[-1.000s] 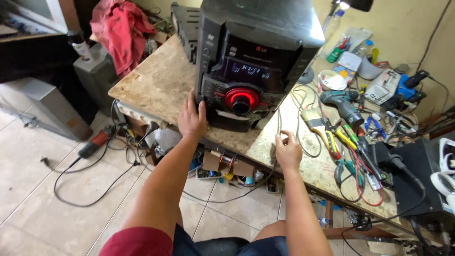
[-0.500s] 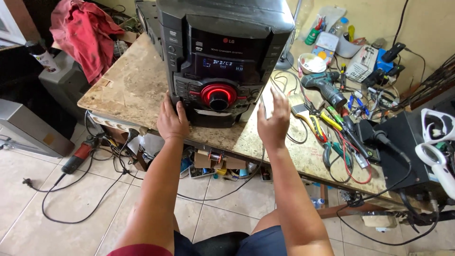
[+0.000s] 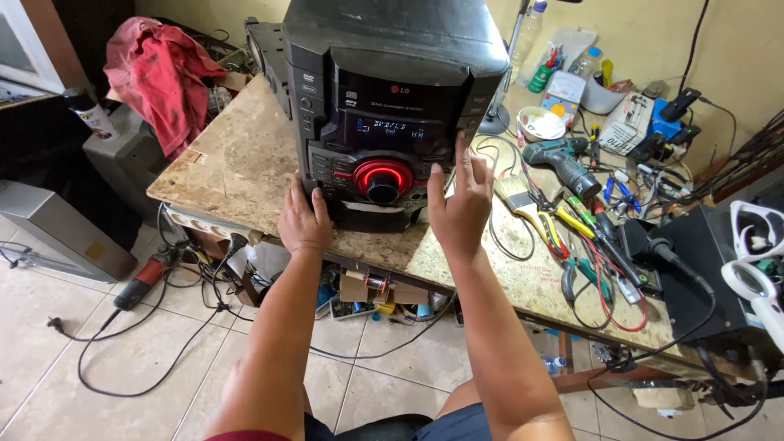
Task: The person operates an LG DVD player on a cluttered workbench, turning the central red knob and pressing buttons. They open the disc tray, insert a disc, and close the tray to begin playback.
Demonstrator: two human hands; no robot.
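A black stereo unit point(image 3: 392, 90) with a glowing red ring around its big knob point(image 3: 382, 180) and a lit blue display stands on a worn stone-topped workbench point(image 3: 237, 163). My left hand point(image 3: 303, 219) rests against the unit's lower left front corner, fingers spread on the casing. My right hand point(image 3: 459, 206) hovers at the unit's right front edge, fingers apart, fingertips close to the buttons beside the display. It holds nothing.
A cordless drill point(image 3: 562, 160), paintbrush point(image 3: 516, 194), pliers and screwdrivers point(image 3: 588, 229) with red wires lie on the bench's right side. A black box point(image 3: 694, 269) sits far right. A red cloth point(image 3: 155, 69) lies back left. Cables and a red tool point(image 3: 143, 278) cover the tiled floor.
My right hand has lifted off the bench edge and moved up to the stereo's right front. My left hand stays at the lower left corner. The view has come closer.
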